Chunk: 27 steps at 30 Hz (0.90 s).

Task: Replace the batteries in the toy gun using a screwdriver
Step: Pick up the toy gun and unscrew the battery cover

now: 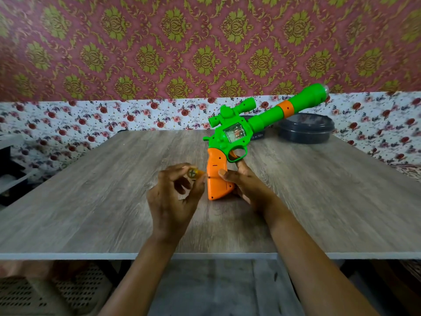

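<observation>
A green toy gun (pixel 262 119) with an orange grip (pixel 217 179) stands on its grip on the wooden table (pixel 91 201), barrel pointing up and to the right. My right hand (pixel 248 185) holds the grip from the right, thumb across its side and index finger up by the trigger guard. My left hand (pixel 175 197) pinches a screwdriver (pixel 194 174) by its yellow-orange handle, end-on to the camera, its tip against the left side of the grip. The screwdriver's shaft is hidden.
A dark round lidded container (pixel 305 128) sits at the table's far right, behind the barrel. A small dark object (pixel 257 135) lies behind the gun. The table's front edge (pixel 205 256) runs across below my wrists. A floral-covered wall stands behind.
</observation>
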{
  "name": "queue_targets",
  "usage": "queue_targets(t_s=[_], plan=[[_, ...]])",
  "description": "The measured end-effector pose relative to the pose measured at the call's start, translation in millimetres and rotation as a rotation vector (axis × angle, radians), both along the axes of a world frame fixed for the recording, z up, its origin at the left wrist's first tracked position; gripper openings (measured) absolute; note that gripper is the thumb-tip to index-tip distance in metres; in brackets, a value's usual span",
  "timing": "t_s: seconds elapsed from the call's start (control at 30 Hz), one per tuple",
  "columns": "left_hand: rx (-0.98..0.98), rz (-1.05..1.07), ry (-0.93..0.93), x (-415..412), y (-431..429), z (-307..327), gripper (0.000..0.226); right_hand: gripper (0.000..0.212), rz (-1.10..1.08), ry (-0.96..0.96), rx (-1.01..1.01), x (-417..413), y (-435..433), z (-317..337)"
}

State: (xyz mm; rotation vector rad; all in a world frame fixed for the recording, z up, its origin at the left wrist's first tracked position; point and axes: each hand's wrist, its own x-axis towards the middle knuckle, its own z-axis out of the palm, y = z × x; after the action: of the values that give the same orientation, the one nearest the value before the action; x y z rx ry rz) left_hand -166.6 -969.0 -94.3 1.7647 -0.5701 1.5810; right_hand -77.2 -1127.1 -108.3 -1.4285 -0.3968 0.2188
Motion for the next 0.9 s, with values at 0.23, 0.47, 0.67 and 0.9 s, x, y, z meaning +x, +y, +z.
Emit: queue_targets(t_s=[0.23, 0.47, 0.67, 0.9], plan=[[0.072, 0.031, 0.001, 1.8, 3.2, 2.8, 0.025, 0.059, -0.004, -0.002, -0.004, -0.8, 0.2, 1.6], [0.02, 0.056, -0.009, 0.1, 1.3, 0.8, 0.025, 0.06, -0.003, 0.015, 0.013, 1.8, 0.0, 0.4], [-0.098, -0.04, -0.002, -1.5, 1.5, 2.8, 0.022, 0.057, 0.002, 0.016, 0.035, 3.8, 1.0, -1.4], [0.009, 0.048, 0.009, -0.8, 2.3, 4.3, 0.018, 0.061, -0.001, 0.004, 0.024, 2.0, 1.2, -0.7]])
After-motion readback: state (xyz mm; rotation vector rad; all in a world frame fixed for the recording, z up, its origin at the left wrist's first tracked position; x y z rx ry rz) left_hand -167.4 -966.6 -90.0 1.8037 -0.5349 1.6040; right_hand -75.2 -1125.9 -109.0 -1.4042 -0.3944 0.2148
